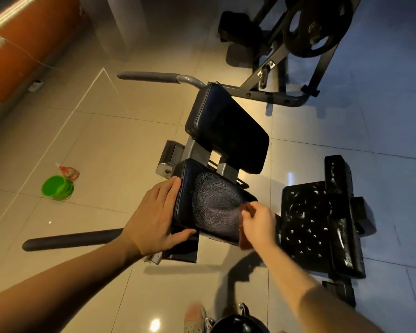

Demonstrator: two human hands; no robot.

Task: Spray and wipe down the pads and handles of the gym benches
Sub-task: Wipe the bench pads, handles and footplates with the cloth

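Note:
A black seat pad (211,203) of a gym bench sits at centre, its top marked with pale circular wipe streaks. My left hand (154,217) rests on the pad's left edge, fingers straight along the side and thumb under the near corner. My right hand (258,223) pinches a reddish-brown cloth (245,236) against the pad's right edge. Beyond it stands the black back pad (226,128). A grey handle (149,75) sticks out at the far left and a dark handle (70,239) at the near left.
A green bucket (57,187) and a spray bottle (67,171) stand on the tiled floor to the left. A black perforated footplate (317,224) lies at right. A plate-loaded machine (315,27) stands at the far right. An orange wall (22,49) runs along the left.

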